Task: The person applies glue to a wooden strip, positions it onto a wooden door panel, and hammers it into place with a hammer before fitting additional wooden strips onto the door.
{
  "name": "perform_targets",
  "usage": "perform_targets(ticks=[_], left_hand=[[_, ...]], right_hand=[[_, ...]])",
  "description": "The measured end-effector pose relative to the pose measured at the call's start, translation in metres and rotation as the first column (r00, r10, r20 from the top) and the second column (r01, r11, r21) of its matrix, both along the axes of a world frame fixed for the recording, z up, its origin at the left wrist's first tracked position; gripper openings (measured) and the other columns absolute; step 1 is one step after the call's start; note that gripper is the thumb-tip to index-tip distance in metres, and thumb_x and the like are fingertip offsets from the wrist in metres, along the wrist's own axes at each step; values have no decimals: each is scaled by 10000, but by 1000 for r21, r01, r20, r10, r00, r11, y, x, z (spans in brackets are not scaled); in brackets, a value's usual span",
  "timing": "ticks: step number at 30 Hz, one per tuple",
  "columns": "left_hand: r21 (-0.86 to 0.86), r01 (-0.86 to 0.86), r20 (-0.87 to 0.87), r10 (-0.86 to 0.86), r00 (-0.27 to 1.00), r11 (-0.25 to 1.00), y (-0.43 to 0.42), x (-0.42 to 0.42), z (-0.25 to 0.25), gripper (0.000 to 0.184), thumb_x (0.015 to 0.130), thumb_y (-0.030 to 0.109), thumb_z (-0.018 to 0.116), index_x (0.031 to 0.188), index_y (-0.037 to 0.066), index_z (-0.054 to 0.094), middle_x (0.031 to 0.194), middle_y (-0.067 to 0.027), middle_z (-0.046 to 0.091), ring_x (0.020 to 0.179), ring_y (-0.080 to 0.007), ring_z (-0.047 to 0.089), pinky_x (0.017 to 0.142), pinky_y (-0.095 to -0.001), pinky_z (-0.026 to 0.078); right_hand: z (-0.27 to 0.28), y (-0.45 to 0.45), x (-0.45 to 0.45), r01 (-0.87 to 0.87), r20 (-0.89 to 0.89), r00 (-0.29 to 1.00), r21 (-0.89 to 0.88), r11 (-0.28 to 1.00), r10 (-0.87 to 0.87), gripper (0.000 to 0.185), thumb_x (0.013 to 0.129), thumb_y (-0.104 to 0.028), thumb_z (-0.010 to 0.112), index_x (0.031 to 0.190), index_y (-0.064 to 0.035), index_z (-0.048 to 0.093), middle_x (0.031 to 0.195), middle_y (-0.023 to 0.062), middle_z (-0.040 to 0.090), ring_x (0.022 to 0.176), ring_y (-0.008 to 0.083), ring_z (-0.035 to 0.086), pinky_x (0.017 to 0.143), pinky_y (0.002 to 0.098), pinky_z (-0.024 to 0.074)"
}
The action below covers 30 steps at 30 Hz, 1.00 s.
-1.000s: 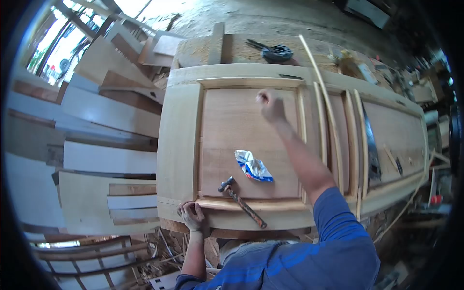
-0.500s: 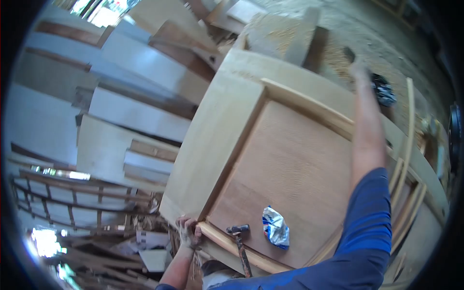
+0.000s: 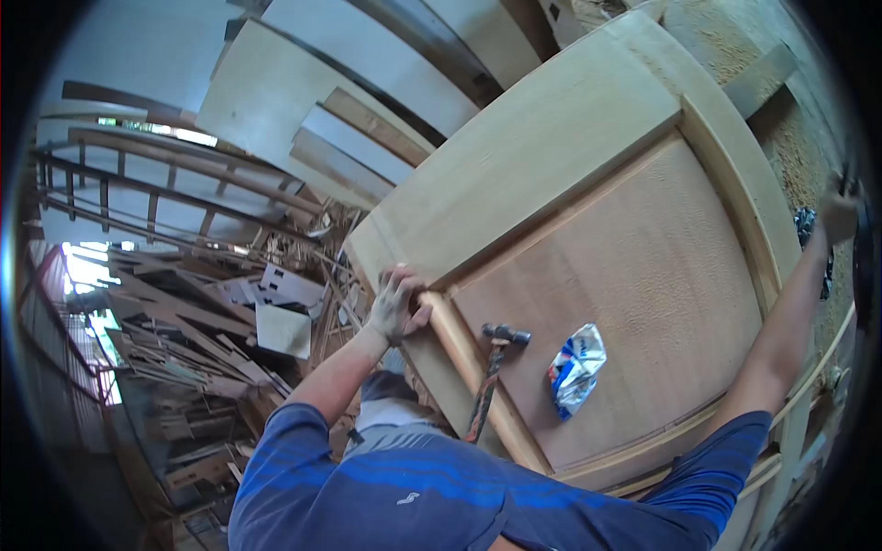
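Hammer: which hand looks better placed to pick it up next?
Probably the left hand: it rests at the moulding near the hammer, while the right hand is stretched far off.

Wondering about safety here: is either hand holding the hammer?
No, the hammer lies across the wooden strip, apart from the left hand and the right hand.

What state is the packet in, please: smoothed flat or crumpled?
Crumpled: the packet lies on the wooden panel with creases and folds across its shiny surface.
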<state>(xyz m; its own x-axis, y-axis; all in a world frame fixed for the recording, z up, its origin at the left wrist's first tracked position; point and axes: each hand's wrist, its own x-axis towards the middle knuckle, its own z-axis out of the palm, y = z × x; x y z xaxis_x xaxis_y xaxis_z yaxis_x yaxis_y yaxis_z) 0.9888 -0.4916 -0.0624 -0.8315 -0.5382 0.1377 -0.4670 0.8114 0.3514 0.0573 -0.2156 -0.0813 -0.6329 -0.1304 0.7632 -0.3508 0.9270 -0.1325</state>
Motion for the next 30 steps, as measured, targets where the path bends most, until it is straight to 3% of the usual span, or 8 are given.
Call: perform_targets(ticks=[2,5,9,12,14,17,21,30], left_hand=[[3,12,-36,-12,999,1000,-4,2,-5,551,861,411,808,1267,106,595,1211,-170,574,1211,-444,546,1131,-582,424],[28,17,-83,-15,996,999,-4,1,-5,575,837,435,830,1252,108,602,1210,-166,575,1208,-437,547,1111,-574,427],[72,53,-159,-41,986,996,-5,0,6,608,795,443,815,1259,101,621,1203,-168,578,1207,-421,551,1101,-570,425],[143,76,-215,-44,976,987,-7,6,8,573,761,332,765,1258,84,627,1212,-183,597,1221,-431,553,1129,-570,433],[175,82,-253,-36,967,981,-9,7,3,513,750,202,718,1238,70,630,1226,-187,614,1238,-435,559,1151,-564,441],[154,94,-331,-38,943,984,-9,7,1,444,765,146,688,1198,59,641,1190,-183,633,1221,-436,572,1127,-555,449],[232,152,-344,-65,937,961,-18,11,-4,419,782,105,700,1197,74,653,1197,-177,642,1221,-427,582,1130,-554,445],[296,606,-351,-506,788,738,-94,8,6,367,832,37,782,1182,122,713,1156,-122,705,1152,-380,662,1087,-482,496]], right_hand=[[25,23,29,-248,-68,968,-339,908,240,476,1002,-413,595,1259,-53,770,1191,233,803,1123,364,789,1020,504,615],[56,82,51,-569,-399,670,-817,89,626,497,984,-370,606,1175,64,756,1125,259,799,1075,378,794,1046,486,620],[135,56,315,-275,-492,546,-870,-410,678,409,998,-240,554,1121,109,727,1081,272,787,1018,421,782,1055,539,621],[155,13,483,-8,-123,690,-987,-163,713,668,1179,-536,435,1115,65,720,994,255,762,901,378,757,970,489,626],[139,-11,576,161,-49,508,-975,-151,860,803,1091,-768,461,1029,8,658,876,184,703,884,331,731,922,470,620],[134,-60,694,512,-145,379,-790,-338,914,745,1131,-719,447,1045,-12,669,890,128,692,898,307,684,893,464,562],[100,-118,783,310,-292,335,-863,-398,896,536,1167,-589,492,1243,-71,606,1253,227,737,1196,373,720,1123,546,532],[65,-191,853,-99,-158,525,-987,-124,836,566,1185,-601,418,1241,-46,514,1319,252,648,1229,349,672,1156,534,505]])
